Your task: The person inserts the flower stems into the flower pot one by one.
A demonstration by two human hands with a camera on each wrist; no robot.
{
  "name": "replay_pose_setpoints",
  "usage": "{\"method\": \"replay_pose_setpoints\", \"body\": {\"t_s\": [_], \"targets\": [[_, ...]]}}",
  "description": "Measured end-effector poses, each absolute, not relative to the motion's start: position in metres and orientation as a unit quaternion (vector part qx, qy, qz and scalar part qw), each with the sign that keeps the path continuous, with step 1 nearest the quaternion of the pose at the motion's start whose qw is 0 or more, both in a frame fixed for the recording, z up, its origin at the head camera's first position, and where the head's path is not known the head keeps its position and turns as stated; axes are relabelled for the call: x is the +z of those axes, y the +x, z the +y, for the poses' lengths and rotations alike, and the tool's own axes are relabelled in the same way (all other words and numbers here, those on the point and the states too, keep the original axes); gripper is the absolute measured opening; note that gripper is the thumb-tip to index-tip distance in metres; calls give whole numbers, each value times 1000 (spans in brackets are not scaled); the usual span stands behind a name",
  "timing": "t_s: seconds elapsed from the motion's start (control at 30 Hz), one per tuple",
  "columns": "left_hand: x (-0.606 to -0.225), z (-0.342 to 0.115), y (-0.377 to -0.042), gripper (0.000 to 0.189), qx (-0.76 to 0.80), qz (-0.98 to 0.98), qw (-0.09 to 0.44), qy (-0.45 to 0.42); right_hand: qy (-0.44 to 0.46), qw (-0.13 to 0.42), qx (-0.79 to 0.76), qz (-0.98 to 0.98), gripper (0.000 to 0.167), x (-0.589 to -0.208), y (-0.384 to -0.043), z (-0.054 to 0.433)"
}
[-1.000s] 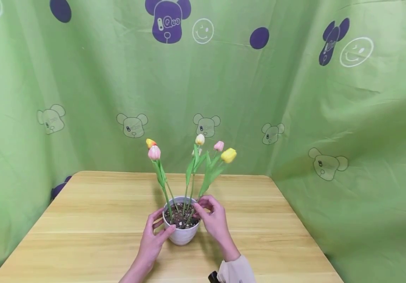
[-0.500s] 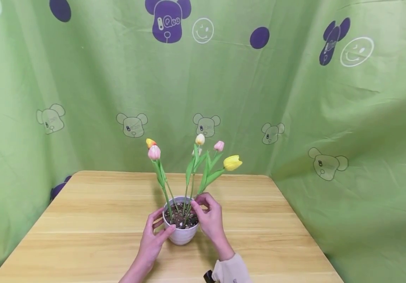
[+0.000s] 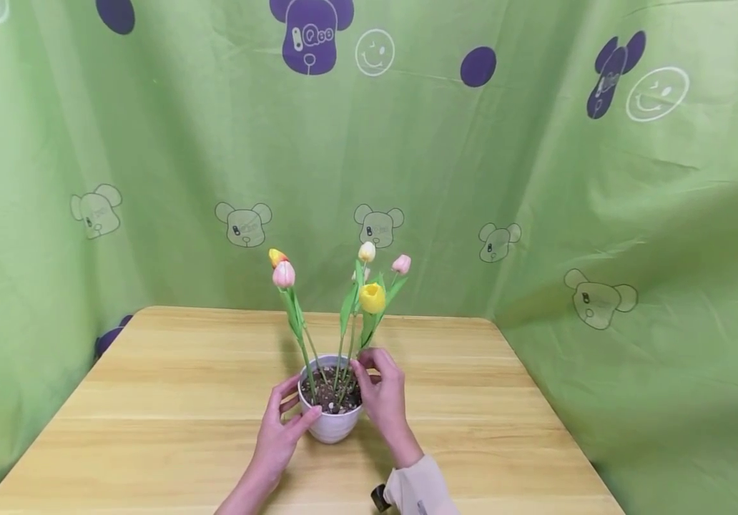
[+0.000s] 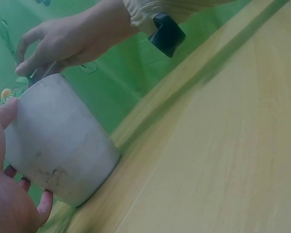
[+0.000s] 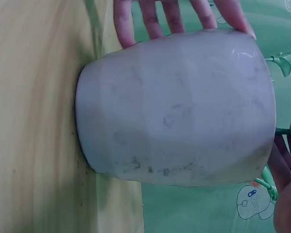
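Observation:
A white flowerpot (image 3: 332, 430) filled with dark soil (image 3: 328, 393) stands upright on the table, bearing several artificial tulips. My left hand (image 3: 281, 427) holds the pot at its left side, thumb near the rim; the left wrist view shows its fingers (image 4: 45, 206) around the pot wall. Over the right rim, my right hand (image 3: 387, 393) pinches the stem of the yellow tulip (image 3: 372, 298), whose bloom faces me. Part of that stem is hidden by the fingers. A pink tulip (image 3: 284, 274) and an orange-yellow tulip (image 3: 277, 257) rise at left. Behind the yellow bloom are a cream tulip (image 3: 367, 251) and another pink one.
The wooden table (image 3: 169, 400) extends around the pot on all sides. Green curtains (image 3: 433, 157) printed with bears and smiley faces enclose it at the back and sides. A black device (image 4: 167, 35) is worn at the right cuff.
The yellow tulip's bloom has swung from the far right to the left and turned toward me. My right hand has shifted slightly at the rim; my left hand keeps its hold on the pot.

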State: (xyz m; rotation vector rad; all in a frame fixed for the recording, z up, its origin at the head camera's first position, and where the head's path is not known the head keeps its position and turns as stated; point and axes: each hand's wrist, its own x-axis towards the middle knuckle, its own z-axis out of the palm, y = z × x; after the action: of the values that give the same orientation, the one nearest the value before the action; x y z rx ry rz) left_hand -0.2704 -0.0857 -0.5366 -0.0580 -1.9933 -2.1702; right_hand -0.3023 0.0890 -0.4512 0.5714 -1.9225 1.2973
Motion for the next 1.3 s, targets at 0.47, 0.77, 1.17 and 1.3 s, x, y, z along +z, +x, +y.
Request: {"method": "replay_pose_setpoints", "body": {"t_s": [0.47, 0.77, 1.17, 1.3], "targets": [[-537, -85, -271, 73, -735, -671, 91, -23, 211, 379, 497, -752, 11, -449, -296, 92], [-537, -83, -271, 73, -741, -665, 93, -24, 203, 441, 472, -736, 14, -450, -298, 96], [-537, -86, -271, 71, -733, -672, 101, -21, 206, 321, 568, -729, 12, -483, -325, 109], [-538, -87, -271, 71, -732, -674, 100, -20, 199, 282, 601, -721, 12, -483, -327, 112]]}}
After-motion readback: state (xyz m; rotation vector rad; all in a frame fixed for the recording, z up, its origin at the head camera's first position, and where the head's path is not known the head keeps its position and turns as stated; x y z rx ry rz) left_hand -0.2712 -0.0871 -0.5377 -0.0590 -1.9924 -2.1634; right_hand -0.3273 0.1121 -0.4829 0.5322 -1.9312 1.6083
